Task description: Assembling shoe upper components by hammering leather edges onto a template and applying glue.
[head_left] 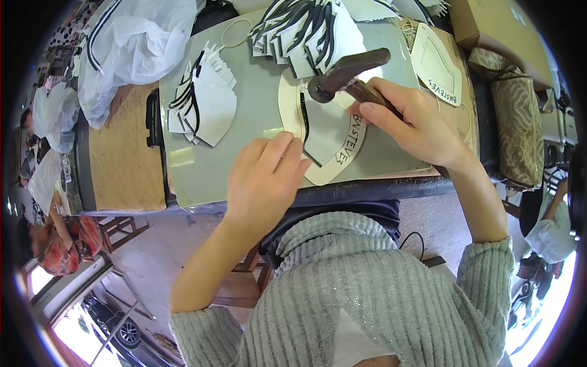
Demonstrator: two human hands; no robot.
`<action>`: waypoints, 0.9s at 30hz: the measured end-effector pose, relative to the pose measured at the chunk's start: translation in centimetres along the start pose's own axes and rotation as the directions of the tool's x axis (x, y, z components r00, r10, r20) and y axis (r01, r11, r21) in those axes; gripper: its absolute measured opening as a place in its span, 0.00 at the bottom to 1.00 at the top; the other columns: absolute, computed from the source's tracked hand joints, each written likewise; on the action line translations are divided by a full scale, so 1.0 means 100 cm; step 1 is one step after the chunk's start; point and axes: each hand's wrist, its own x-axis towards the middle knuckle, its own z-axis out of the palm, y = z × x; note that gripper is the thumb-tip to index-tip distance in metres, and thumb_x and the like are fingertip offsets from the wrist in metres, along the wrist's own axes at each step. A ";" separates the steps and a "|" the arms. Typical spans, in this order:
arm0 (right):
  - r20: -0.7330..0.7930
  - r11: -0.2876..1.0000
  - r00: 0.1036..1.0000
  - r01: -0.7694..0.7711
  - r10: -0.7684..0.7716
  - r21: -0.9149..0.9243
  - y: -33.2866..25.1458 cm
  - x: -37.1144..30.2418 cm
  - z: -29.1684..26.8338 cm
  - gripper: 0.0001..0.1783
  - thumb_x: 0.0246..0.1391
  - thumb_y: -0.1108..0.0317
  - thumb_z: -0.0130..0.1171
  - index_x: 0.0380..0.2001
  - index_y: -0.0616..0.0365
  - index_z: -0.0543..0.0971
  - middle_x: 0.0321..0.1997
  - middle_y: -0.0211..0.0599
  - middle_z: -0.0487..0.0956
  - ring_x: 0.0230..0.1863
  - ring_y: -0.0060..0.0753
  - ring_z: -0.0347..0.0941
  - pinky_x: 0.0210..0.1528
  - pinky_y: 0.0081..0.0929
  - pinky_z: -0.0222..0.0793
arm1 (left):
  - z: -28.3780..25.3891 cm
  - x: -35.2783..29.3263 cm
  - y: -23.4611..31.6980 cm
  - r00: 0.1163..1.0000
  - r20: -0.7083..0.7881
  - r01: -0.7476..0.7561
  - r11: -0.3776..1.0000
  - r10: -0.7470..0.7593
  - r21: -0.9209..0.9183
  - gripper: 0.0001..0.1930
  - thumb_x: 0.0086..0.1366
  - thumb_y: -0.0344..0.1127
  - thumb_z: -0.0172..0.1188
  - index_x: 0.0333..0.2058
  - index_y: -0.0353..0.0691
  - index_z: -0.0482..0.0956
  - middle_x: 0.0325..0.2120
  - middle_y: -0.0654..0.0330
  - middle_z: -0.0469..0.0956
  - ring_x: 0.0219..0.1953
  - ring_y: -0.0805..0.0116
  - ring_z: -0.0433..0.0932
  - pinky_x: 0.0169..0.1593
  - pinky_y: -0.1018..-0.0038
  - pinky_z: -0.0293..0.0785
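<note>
My right hand (pixel 422 119) is wrapped round the handle of a hammer (pixel 348 72). Its dark metal head hangs over a cream template (pixel 324 175) with black lettering. On the template lies a flat white piece (pixel 330 137), edged on its left side with a thin black strip (pixel 306 125). My left hand (pixel 266 174) is closed, its fingers curled together at the left edge of the template beside the strip. What its fingertips pinch, if anything, is hidden. Both the template and the white piece rest on a grey board (pixel 251 98).
Black-trimmed white pieces form a small stack (pixel 211 104) on the left and a larger pile (pixel 306 30) at the back. Another lettered template (pixel 437 64) lies at the right. Around the board are a plastic bag (pixel 137 46), a cardboard box (pixel 501 37) and a patterned bundle (pixel 518 131).
</note>
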 end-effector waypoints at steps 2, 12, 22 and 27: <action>0.042 0.999 0.999 0.030 -0.032 0.035 0.000 -0.002 0.002 0.14 0.61 0.61 0.52 0.33 0.64 0.72 0.17 0.46 0.69 0.18 0.38 0.64 0.24 0.33 0.60 | -0.003 -0.013 -0.015 0.996 -0.069 -0.061 0.998 0.059 -0.033 0.14 0.51 0.32 0.66 0.38 0.38 0.78 0.36 0.61 0.77 0.38 0.60 0.74 0.40 0.69 0.71; 0.272 1.000 0.962 -0.005 0.006 -0.006 -0.038 -0.034 0.017 0.11 0.58 0.65 0.58 0.31 0.61 0.70 0.21 0.48 0.73 0.22 0.53 0.72 0.24 0.38 0.65 | -0.006 -0.032 -0.009 0.969 -0.130 0.182 0.963 -0.211 -0.201 0.16 0.45 0.26 0.70 0.35 0.35 0.79 0.38 0.55 0.79 0.40 0.53 0.76 0.42 0.65 0.72; 0.465 0.764 0.859 0.443 -0.213 -0.469 -0.046 -0.002 0.030 0.15 0.54 0.58 0.60 0.28 0.57 0.69 0.20 0.32 0.72 0.22 0.36 0.73 0.20 0.33 0.66 | 0.002 -0.076 -0.002 0.955 -0.290 0.059 0.998 -0.058 -0.007 0.15 0.42 0.28 0.68 0.33 0.36 0.81 0.34 0.61 0.75 0.36 0.64 0.74 0.38 0.69 0.73; 0.478 0.773 0.855 0.437 -0.198 -0.461 -0.052 0.008 0.041 0.15 0.54 0.59 0.61 0.28 0.57 0.69 0.20 0.33 0.72 0.21 0.36 0.73 0.19 0.33 0.66 | 0.006 -0.080 -0.010 0.945 -0.308 0.103 0.993 -0.114 -0.051 0.16 0.41 0.28 0.68 0.33 0.36 0.81 0.34 0.61 0.75 0.36 0.63 0.74 0.38 0.70 0.74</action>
